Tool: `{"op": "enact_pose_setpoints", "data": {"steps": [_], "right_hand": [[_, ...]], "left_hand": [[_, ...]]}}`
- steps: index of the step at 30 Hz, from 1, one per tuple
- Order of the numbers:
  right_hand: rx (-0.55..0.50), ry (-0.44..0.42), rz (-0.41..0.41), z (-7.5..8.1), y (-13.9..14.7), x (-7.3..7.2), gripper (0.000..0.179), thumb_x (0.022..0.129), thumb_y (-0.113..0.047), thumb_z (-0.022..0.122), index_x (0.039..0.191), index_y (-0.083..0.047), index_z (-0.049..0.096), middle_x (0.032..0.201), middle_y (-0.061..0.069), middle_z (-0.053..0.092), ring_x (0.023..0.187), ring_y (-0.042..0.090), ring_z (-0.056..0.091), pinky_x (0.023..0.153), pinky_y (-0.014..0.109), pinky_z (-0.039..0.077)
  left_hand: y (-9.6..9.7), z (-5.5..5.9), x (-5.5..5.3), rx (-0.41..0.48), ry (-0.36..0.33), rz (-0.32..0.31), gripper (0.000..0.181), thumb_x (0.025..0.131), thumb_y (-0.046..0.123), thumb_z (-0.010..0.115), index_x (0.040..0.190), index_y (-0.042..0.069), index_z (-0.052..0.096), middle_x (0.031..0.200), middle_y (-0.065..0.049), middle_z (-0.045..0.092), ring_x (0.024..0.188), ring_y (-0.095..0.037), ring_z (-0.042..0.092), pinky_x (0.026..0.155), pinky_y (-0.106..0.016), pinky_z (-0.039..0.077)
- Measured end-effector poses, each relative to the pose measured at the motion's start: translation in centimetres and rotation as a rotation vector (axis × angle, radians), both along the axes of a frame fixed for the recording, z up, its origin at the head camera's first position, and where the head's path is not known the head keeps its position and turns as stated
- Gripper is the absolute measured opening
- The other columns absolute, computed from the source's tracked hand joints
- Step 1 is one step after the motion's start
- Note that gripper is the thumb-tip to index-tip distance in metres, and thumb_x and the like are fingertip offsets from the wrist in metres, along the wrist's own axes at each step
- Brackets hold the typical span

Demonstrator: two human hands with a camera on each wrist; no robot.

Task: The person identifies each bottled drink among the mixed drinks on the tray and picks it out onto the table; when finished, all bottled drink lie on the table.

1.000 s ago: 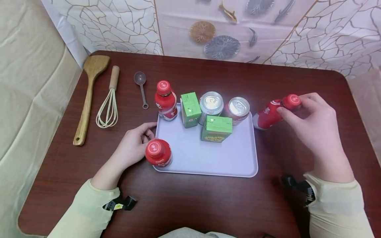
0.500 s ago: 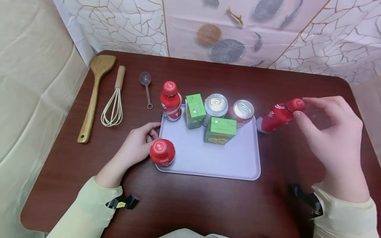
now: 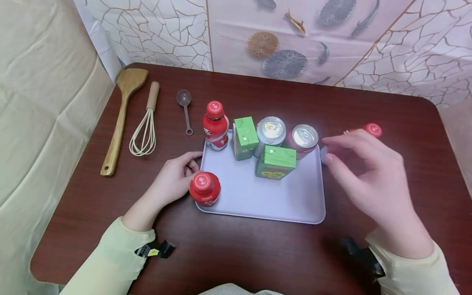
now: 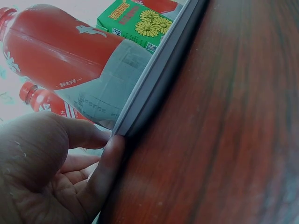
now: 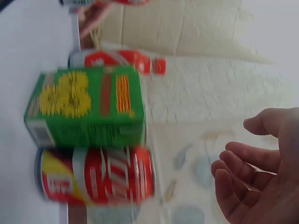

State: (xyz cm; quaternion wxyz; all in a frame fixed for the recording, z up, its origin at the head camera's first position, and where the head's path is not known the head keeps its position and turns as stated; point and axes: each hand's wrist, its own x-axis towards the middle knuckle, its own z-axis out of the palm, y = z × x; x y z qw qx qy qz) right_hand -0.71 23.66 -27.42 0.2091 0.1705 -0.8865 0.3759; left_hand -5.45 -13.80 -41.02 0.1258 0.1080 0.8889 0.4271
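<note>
I see the lilac tray (image 3: 254,198) lying lengthwise from the left hand (image 3: 172,179), which pinches its left rim, to the right hand (image 3: 372,178), whose wide, empty grip hovers just beside the tray's right end.

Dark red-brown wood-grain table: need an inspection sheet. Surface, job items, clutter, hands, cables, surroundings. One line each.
Surface: dark red-brown wood-grain table, rounded corners.
Job items: pale lilac rectangular tray bearing two red-capped red bottles, two green box-shaped cartons and two silver-topped cylindrical cans; a third red bottle, mostly hidden by the right hand, at the tray's right.
Clutter: brown wooden spatula, pale-wired whisk and grey measuring spoon, left of the tray.
Hands: left hand pinches the tray's left rim; right hand empty, fingers relaxed.
Cables: nothing seen.
Surroundings: white crackle-patterned backdrop; beige sheet at left.
</note>
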Motion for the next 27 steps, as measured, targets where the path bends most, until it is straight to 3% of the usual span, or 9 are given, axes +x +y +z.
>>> {"op": "enact_pose_setpoints", "data": {"steps": [4,10,17,27], "right_hand": [[0.045,-0.002,0.097,0.2,-1.4,-0.6,0.034,0.08,0.005,0.078,0.113,-0.005,0.078,0.096,0.002,0.072,0.086,-0.001,0.062,0.074,0.011,0.047],[0.035,0.004,0.191,0.5,-2.7,-1.2,0.032,0.081,0.003,0.077,0.112,-0.004,0.077,0.096,0.004,0.073,0.084,0.0,0.062,0.067,0.015,0.044],[0.031,-0.022,0.319,0.2,-5.2,-1.7,0.038,0.08,0.0,0.081,0.117,-0.005,0.075,0.099,0.002,0.072,0.083,0.007,0.064,0.077,0.016,0.052],[0.027,-0.048,0.497,-1.1,-9.9,-2.0,0.036,0.081,-0.01,0.085,0.115,-0.007,0.074,0.103,0.002,0.072,0.086,0.01,0.066,0.076,0.024,0.056]], "left_hand": [[-0.1,0.0,0.0,-0.002,0.005,0.007,0.051,0.091,0.011,0.071,0.14,0.005,0.06,0.092,-0.007,0.066,0.073,-0.017,0.06,0.069,-0.029,0.052],[-0.1,-0.1,0.0,0.005,0.0,0.0,0.051,0.091,0.012,0.071,0.14,0.006,0.06,0.093,-0.007,0.066,0.073,-0.017,0.06,0.069,-0.029,0.052],[-0.1,-0.1,-0.2,0.006,0.003,-0.002,0.051,0.091,0.012,0.071,0.14,0.007,0.06,0.092,-0.006,0.066,0.072,-0.017,0.06,0.068,-0.03,0.052],[-0.1,-0.1,0.0,0.008,-0.005,-0.006,0.051,0.091,0.013,0.071,0.14,0.007,0.06,0.092,-0.006,0.066,0.072,-0.017,0.06,0.069,-0.031,0.053]]}}
